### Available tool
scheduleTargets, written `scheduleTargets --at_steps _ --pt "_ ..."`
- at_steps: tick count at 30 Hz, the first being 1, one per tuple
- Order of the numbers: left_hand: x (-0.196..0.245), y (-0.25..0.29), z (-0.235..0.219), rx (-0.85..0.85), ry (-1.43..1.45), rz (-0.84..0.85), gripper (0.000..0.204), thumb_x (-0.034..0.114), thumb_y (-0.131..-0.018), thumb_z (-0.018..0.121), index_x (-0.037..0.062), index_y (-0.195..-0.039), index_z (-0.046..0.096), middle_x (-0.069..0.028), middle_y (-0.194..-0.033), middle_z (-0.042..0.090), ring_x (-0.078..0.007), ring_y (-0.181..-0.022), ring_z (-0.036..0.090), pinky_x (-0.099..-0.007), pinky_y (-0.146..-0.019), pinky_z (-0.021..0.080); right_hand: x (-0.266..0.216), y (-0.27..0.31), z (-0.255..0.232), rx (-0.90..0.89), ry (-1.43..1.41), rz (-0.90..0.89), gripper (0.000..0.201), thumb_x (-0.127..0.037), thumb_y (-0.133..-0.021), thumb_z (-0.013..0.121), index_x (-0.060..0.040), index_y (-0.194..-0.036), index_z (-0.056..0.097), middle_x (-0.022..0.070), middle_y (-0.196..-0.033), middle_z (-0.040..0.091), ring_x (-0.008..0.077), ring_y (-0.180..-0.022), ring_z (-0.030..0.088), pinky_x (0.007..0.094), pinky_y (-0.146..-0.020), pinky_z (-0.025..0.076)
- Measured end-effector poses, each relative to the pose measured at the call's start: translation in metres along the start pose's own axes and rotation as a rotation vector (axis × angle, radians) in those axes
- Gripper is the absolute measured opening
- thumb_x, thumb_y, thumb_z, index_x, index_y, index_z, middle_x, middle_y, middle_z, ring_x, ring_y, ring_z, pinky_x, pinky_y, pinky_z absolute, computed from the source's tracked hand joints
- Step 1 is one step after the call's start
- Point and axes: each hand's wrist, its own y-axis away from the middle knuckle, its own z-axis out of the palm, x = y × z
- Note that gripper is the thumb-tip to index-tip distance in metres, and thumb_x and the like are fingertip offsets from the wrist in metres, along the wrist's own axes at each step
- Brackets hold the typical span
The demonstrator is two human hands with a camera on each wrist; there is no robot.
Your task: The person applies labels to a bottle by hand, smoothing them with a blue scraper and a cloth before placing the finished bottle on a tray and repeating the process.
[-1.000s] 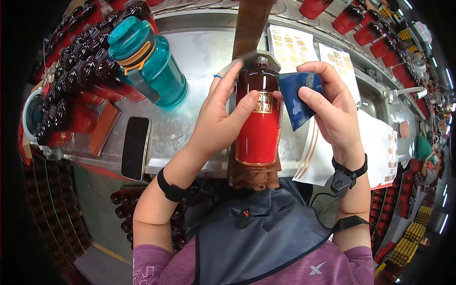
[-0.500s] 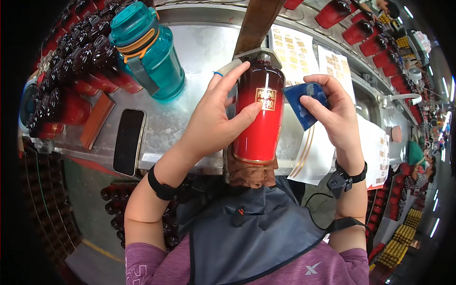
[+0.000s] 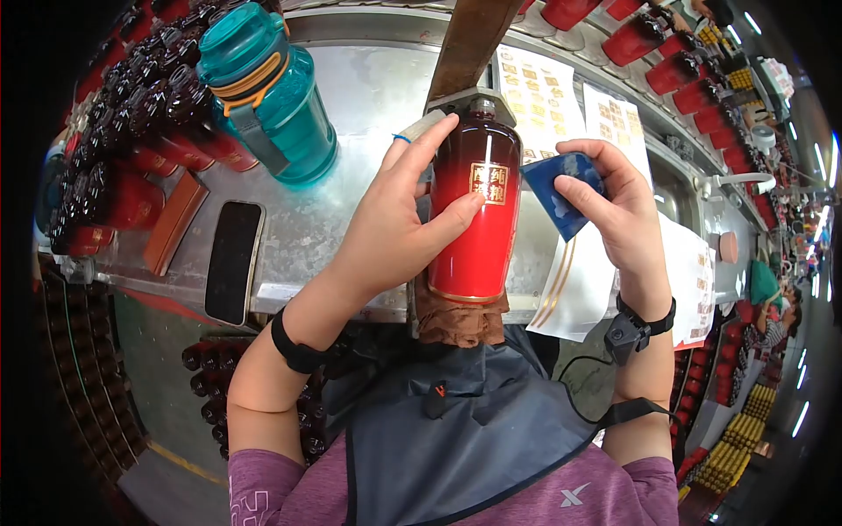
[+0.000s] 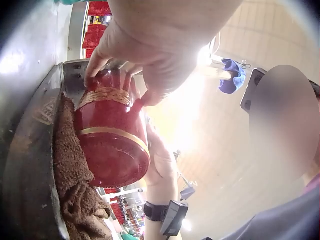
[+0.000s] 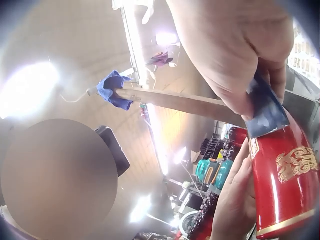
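A red bottle [image 3: 472, 241] with a dark neck and a gold square label [image 3: 488, 184] lies on a brown cloth [image 3: 460, 323], its neck against a metal holder. My left hand [image 3: 386, 215] grips its left side, thumb over the front by the label. In the left wrist view, the left hand [image 4: 150, 45] has fingers round the bottle [image 4: 107, 117]. My right hand [image 3: 618, 210] pinches a blue flexible piece [image 3: 570, 188] between thumb and fingers, at the bottle's right. In the right wrist view the blue piece [image 5: 267, 112] overlaps the bottle [image 5: 285, 175]; contact is unclear.
A teal water bottle [image 3: 285, 114], a phone [image 3: 233, 263] and a brown case [image 3: 175, 223] are on the metal table at the left. Many red bottles stand behind them. Sticker sheets [image 3: 539, 101] and a white sheet [image 3: 574, 285] lie at the right, beside a sink.
Since the first frame, the left hand has settled on the bottle, a dark blurred thing at its neck is gone, and the blue piece has moved off the label to the right.
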Motion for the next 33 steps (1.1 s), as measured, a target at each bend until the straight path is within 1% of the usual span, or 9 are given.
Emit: scheduleTargets --at_steps 10,15,18,20,24,25,29,30,33 --pt "0.006 -0.001 0.0 0.006 -0.029 0.011 0.066 0.012 -0.089 0.068 0.0037 -0.148 0.04 -0.0184 -0.143 0.043 -0.0297 -0.133 0.045 -0.0425 -0.107 0.042 -0.003 -0.006 0.011 -0.096 -0.024 -0.047 0.031 -0.009 -0.092 0.069 -0.0041 -0.121 0.062 -0.0002 -0.097 0.064 0.0041 -0.088 0.058 0.0195 -0.078 0.048" --pt "0.004 -0.017 -0.003 0.023 -0.38 0.316 0.04 0.012 -0.082 0.071 0.0125 -0.122 0.067 -0.0183 -0.143 0.047 -0.0352 -0.135 0.042 -0.0429 -0.113 0.029 0.005 -0.012 0.003 -0.088 -0.037 -0.069 0.025 -0.016 -0.097 0.064 -0.0037 -0.119 0.062 -0.0028 -0.094 0.061 0.0024 -0.089 0.054 0.0195 -0.078 0.046" --pt "0.007 -0.026 -0.003 0.008 -0.381 0.322 0.022 0.011 -0.081 0.072 0.0126 -0.103 0.072 -0.0163 -0.142 0.05 -0.0348 -0.134 0.042 -0.0426 -0.112 0.03 0.007 -0.015 -0.004 -0.078 -0.1 -0.022 0.021 -0.021 -0.1 0.06 -0.0033 -0.107 0.067 -0.0046 -0.087 0.06 0.0021 -0.081 0.054 0.0195 -0.073 0.045" --pt "0.008 -0.027 -0.002 0.013 -0.391 0.316 0.018 0.011 -0.08 0.073 0.011 -0.098 0.072 -0.0162 -0.14 0.052 -0.0351 -0.134 0.042 -0.0427 -0.112 0.03 0.003 -0.014 -0.008 -0.26 -0.06 0.14 0.026 -0.024 -0.102 0.056 -0.0029 -0.094 0.069 -0.0049 -0.08 0.061 0.0026 -0.074 0.055 0.0208 -0.069 0.046" --pt "0.025 -0.019 0.002 0.075 -0.477 0.436 0.014 0.011 -0.077 0.074 0.0097 -0.091 0.072 -0.018 -0.129 0.058 -0.0414 -0.131 0.043 -0.0479 -0.11 0.033 -0.011 0.003 0.03 -0.093 0.568 -0.551 0.013 -0.018 -0.084 0.072 -0.0057 -0.086 0.068 0.0056 -0.079 0.065 0.0204 -0.072 0.063 0.0311 -0.068 0.051" --pt "0.03 -0.015 0.003 0.084 -0.495 0.434 0.015 0.008 -0.075 0.075 0.0095 -0.09 0.072 -0.0177 -0.131 0.057 -0.0416 -0.132 0.043 -0.0482 -0.11 0.033 -0.013 0.005 0.03 -0.079 0.612 -0.552 0.011 -0.017 -0.082 0.073 -0.0069 -0.085 0.068 0.0069 -0.079 0.064 0.0237 -0.074 0.063 0.0332 -0.068 0.052" --pt "0.024 0.0 0.002 0.081 -0.363 0.35 0.038 0.009 -0.082 0.072 0.0068 -0.12 0.066 -0.0185 -0.136 0.054 -0.035 -0.135 0.044 -0.0451 -0.11 0.035 -0.013 0.004 -0.014 -0.069 0.5 -0.349 0.015 -0.024 -0.085 0.074 -0.0104 -0.091 0.074 0.0045 -0.083 0.07 0.0164 -0.075 0.065 0.0296 -0.068 0.051" --pt "0.01 0.002 0.0 0.097 -0.158 0.169 0.052 0.01 -0.085 0.071 0.0043 -0.133 0.052 -0.0186 -0.137 0.053 -0.0319 -0.134 0.045 -0.0432 -0.109 0.038 -0.009 -0.005 -0.045 -0.027 0.438 -0.085 0.02 -0.027 -0.087 0.073 -0.0085 -0.095 0.076 0.002 -0.085 0.072 0.0093 -0.074 0.063 0.0262 -0.067 0.05" --pt "-0.005 0.004 0.003 0.009 0.184 -0.195 0.075 0.01 -0.089 0.069 0.0003 -0.15 0.027 -0.0188 -0.139 0.049 -0.0273 -0.13 0.05 -0.0392 -0.107 0.042 0.032 -0.036 -0.16 0.279 0.141 0.076 0.024 -0.024 -0.088 0.073 -0.0012 -0.097 0.074 -0.0017 -0.085 0.068 0.0043 -0.076 0.059 0.0189 -0.069 0.045"
